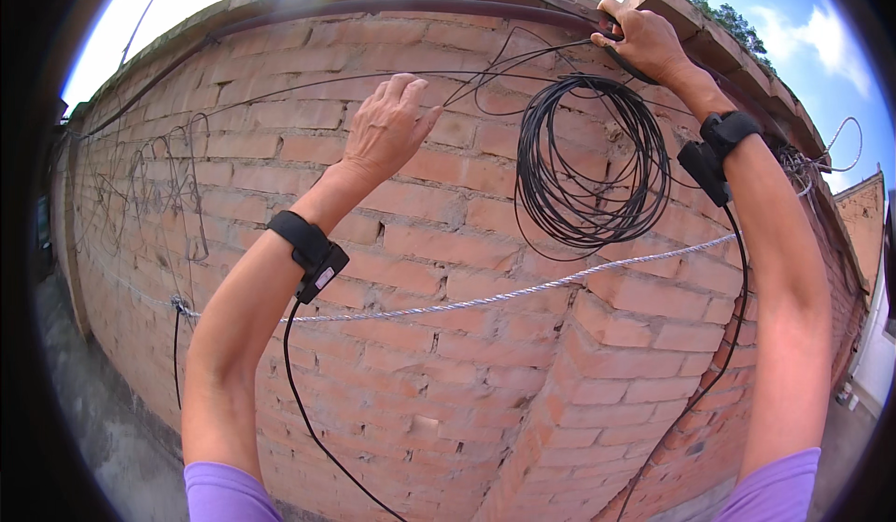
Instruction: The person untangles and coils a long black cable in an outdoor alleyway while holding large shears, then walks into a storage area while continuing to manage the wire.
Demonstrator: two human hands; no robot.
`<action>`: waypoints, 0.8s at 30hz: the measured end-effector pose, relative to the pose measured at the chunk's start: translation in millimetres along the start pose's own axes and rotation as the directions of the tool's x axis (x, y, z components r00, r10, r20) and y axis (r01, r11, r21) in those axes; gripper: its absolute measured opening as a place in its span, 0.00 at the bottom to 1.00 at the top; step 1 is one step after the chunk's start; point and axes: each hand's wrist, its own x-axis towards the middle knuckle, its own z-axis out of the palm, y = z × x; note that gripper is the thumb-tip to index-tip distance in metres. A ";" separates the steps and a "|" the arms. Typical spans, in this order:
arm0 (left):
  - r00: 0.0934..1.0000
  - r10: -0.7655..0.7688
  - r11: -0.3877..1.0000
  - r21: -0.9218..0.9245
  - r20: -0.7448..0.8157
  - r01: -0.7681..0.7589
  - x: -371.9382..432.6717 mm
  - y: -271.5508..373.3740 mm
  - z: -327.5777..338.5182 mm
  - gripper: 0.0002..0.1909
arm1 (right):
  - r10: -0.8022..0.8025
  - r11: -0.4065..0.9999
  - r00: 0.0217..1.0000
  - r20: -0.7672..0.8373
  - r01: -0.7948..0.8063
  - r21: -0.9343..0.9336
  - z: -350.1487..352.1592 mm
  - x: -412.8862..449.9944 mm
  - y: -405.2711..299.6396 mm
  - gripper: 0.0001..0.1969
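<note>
My right hand (644, 40) is raised at the wall's top edge, closed around a bladed hand tool with black handles (630, 65), apparently scissors. Its rusty-looking blade (560, 0) points left along the coping. Below that hand a coil of thin black wire (526, 165) hangs against the brick wall (434, 242). Loose strands (518, 60) from around the coil run left towards my left hand (388, 126). That hand is raised with bent fingers, its thumb beside the strands. Its palm is hidden, so whether it grips wire cannot be seen.
A dark pipe (392, 6) runs under the coping. A twisted pale rope (490, 299) sags across the wall below the coil. Bent wire hooks (196, 186) hang at left. A brick pillar (623, 382) juts out at lower right. Black cables (297, 375) trail from my wrist-worn devices.
</note>
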 end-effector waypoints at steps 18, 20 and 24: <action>0.736 -0.386 0.435 -0.594 0.556 0.677 -20.7 10.5 -11.6 0.14 | 0.083 0.982 0.965 -0.250 -0.038 0.183 29.7 11.0 -3.8 0.19; 0.723 -0.394 0.464 -0.557 0.567 0.689 -20.5 2.6 -10.0 0.13 | 0.122 0.988 0.966 -0.226 -0.097 0.121 33.2 15.5 7.1 0.18; 0.861 -0.327 0.732 -0.472 0.390 0.492 -31.3 4.1 -5.9 0.10 | 0.136 0.991 0.958 -0.252 -0.136 0.016 37.2 10.7 -3.5 0.15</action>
